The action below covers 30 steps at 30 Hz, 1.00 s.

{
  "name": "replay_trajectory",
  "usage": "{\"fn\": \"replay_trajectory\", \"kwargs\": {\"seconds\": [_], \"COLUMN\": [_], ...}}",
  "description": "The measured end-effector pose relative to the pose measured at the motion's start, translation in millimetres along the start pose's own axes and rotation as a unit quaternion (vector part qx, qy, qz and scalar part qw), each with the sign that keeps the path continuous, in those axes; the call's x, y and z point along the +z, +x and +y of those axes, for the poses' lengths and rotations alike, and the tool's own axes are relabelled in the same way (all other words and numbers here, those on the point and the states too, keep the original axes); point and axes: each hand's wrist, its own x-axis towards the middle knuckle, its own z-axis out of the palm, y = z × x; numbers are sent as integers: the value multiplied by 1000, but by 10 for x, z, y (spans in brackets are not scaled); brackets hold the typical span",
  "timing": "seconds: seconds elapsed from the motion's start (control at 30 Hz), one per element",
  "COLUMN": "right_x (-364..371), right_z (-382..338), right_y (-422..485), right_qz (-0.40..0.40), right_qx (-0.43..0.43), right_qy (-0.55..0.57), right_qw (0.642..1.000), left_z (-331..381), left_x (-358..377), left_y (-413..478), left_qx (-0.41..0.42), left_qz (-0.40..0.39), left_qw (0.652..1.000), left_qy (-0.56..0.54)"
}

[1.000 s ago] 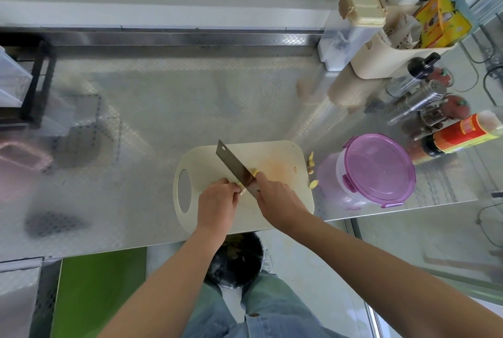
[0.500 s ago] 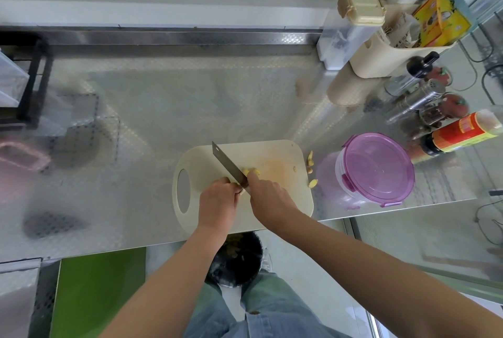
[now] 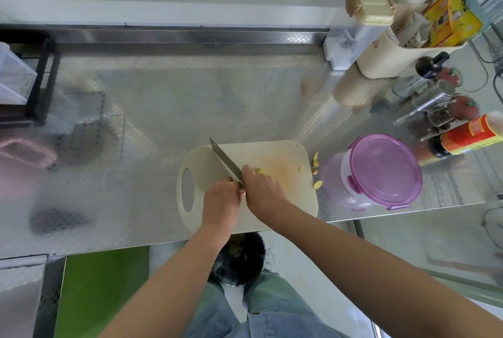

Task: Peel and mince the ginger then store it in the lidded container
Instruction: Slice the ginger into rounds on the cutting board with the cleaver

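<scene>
A cream cutting board [image 3: 295, 203] lies at the steel counter's front edge. My right hand [image 3: 262, 192] grips the handle of a knife [image 3: 226, 159], whose blade points away to the left across the board. My left hand [image 3: 221, 198] is curled tight against the blade's left side and pins a ginger piece that its fingers hide. Pale yellow cut ginger [image 3: 258, 171] peeks out just beyond my right fingers. A few ginger bits [image 3: 316, 160] lie off the board's right edge. The container with a purple lid [image 3: 386, 171] stands to the right, lid on.
Sauce bottles [image 3: 471, 134], metal shakers [image 3: 424, 100] and a cream caddy [image 3: 381, 57] crowd the back right. A black rack [image 3: 40, 79] stands at the far left. A dark bin [image 3: 236, 261] with scraps sits on the floor below the board.
Both hands and the knife have shifted slightly to the left along the board, with the blade staying down between them.
</scene>
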Motion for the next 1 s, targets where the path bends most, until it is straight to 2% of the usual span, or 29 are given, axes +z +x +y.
{"fn": "replay_trajectory", "kwargs": {"seconds": [0.23, 0.37, 0.47, 0.8, 1.0], "right_x": [76, 107, 63, 166, 240], "right_z": [162, 138, 52, 260, 211], "right_y": [-138, -71, 25, -78, 16], "right_qz": [-8, -6, 1, -6, 0], "right_qx": [-12, -12, -21, -22, -29], "right_qy": [-38, -19, 4, -25, -5], "right_qw": [999, 1000, 1000, 999, 1000], "left_z": [-22, -10, -14, -79, -71], "left_x": [-31, -32, -26, 13, 27], "left_y": [16, 6, 13, 45, 34], "left_qx": [12, 27, 8, 21, 28], "left_qz": [0, 11, -5, 0, 4], "left_qw": [1000, 1000, 1000, 1000, 1000], "left_qy": [3, 3, 10, 8, -5]}}
